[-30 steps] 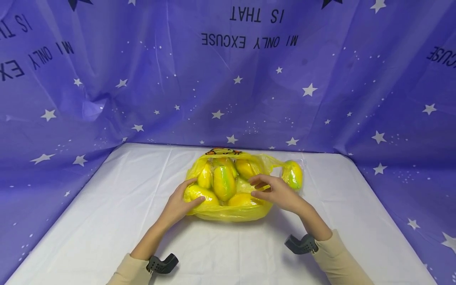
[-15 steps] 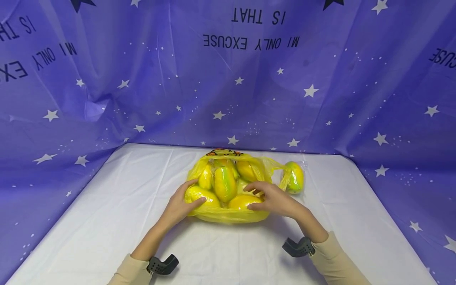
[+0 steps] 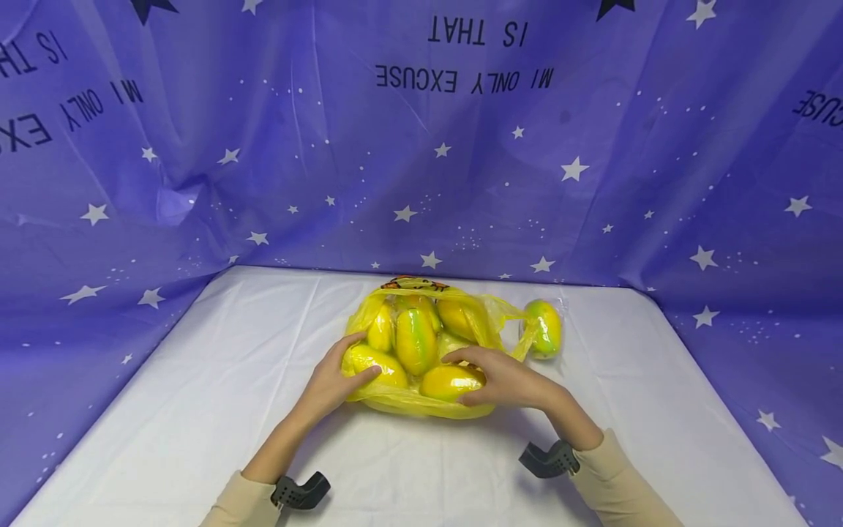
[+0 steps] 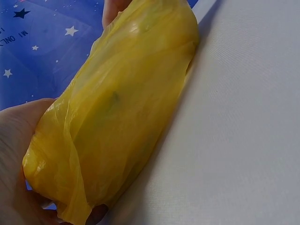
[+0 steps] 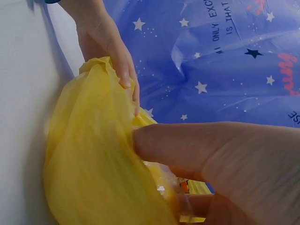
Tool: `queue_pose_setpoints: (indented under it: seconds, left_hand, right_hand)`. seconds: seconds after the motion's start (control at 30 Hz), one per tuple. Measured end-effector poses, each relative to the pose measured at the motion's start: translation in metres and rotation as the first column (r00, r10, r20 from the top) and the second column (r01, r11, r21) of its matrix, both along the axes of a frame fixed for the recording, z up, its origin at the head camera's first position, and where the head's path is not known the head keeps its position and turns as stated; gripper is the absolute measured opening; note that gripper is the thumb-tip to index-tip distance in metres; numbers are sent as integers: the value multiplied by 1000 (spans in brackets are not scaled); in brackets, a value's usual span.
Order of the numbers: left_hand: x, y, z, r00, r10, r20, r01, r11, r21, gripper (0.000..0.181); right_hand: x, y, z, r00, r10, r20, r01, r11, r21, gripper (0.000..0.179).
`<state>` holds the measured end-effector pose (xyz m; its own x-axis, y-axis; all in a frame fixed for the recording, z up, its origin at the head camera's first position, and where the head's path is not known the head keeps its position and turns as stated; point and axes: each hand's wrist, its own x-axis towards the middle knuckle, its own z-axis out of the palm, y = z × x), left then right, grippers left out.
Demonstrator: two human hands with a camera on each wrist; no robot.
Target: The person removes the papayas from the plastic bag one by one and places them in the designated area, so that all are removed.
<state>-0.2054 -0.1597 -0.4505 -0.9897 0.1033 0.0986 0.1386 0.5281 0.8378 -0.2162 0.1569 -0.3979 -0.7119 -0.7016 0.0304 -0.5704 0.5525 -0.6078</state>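
A yellow plastic bag (image 3: 421, 404) lies with its mouth facing up, several film-wrapped yellow-green mangoes inside. My left hand (image 3: 334, 372) grips the bag's left end, its thumb over the front-left mango (image 3: 385, 366). In the left wrist view that hand (image 4: 16, 154) wraps the end of the bag (image 4: 117, 108). My right hand (image 3: 507, 377) reaches into the bag's right side, thumb and fingers around the front-right mango (image 3: 448, 383). In the right wrist view, the right thumb (image 5: 173, 140) lies along the bag's rim while its fingers are partly hidden behind the mango.
Another wrapped mango (image 3: 544, 329) lies on the white tablecloth (image 3: 421, 476), right of the bag beside its handle (image 3: 523, 344). A purple star-printed curtain (image 3: 421, 168) rises behind and at both sides of the table.
My right hand has come down and toward the front left, from above the bag's right side onto the front-right mango. The left hand keeps its place on the bag.
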Motion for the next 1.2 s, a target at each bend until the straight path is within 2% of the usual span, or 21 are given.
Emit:
queue_pose_setpoints:
  seconds: [0.27, 0.5, 0.77, 1.0, 1.2]
  left_hand:
    - [1, 0, -1, 1000, 1, -13, -1, 1000, 6, 75]
    - [2, 1, -1, 1000, 0, -8, 0, 1000, 9, 75]
    - [2, 0, 0, 1000, 5, -11, -5, 1000, 7, 74]
    - [5, 0, 0, 1000, 4, -7, -4, 1000, 18, 74]
    - [3, 2, 1, 1000, 6, -8, -6, 1000, 12, 74]
  right_hand:
    - [0, 0, 1, 999, -16, -40, 15, 999, -30, 49]
    - [3, 4, 8, 996, -30, -79, 25, 998, -63, 51]
    - [2, 4, 16, 990, -90, -112, 73, 986, -149, 54]
    - [0, 5, 17, 976, -181, -119, 149, 961, -234, 55]
    - [0, 11, 20, 951, -285, -123, 238, 923, -302, 54]
